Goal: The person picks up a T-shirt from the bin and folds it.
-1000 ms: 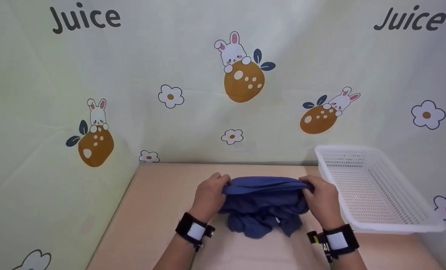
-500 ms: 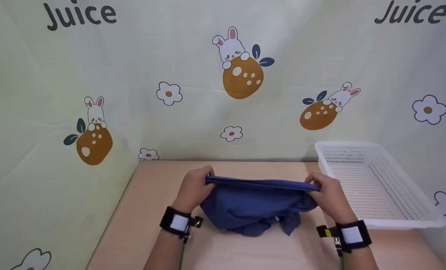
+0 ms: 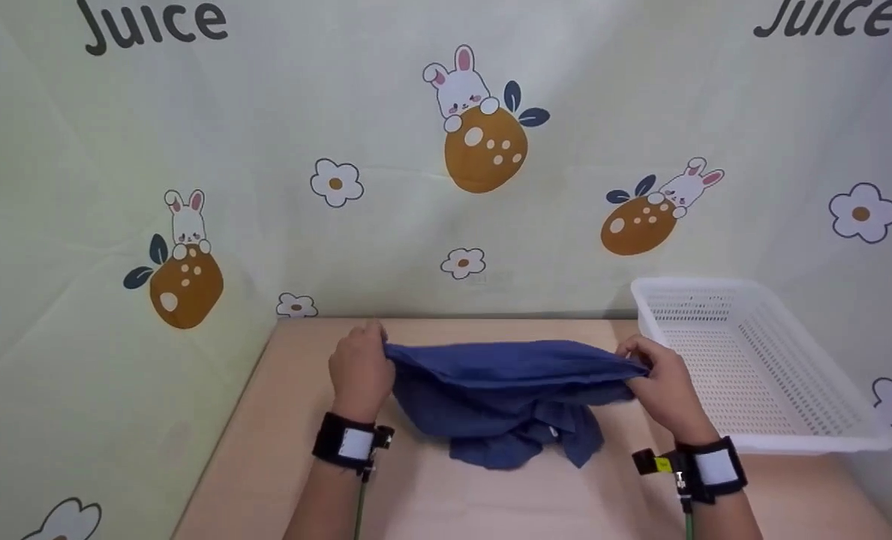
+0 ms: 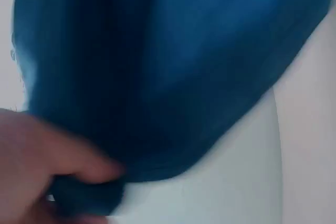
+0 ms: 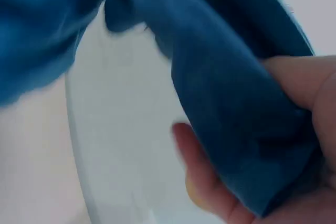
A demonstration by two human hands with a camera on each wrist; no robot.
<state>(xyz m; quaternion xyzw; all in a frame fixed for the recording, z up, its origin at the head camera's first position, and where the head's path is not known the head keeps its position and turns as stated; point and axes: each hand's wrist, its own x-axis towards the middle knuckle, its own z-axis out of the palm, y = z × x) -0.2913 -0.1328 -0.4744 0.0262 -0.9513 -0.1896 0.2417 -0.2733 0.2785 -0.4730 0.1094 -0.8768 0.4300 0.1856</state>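
A dark blue garment of soft fabric is stretched between my two hands above the table; its exact kind is not plain. At its upper left corner my left hand grips the edge. My right hand holds the upper right corner. Loose folds hang below in the middle, with a small white spot among them. In the left wrist view, a blurred thumb pinches the fabric. The right wrist view has the bunched cloth between thumb and fingers.
A white perforated plastic basket stands at the right, close beside my right hand. The pale table ends at a printed backdrop with rabbits and flowers at the back and sides.
My hands have moved apart, the left mostly leftward and the right slightly to the right. Between them the garment has spread from a bunched shape to a wider one.
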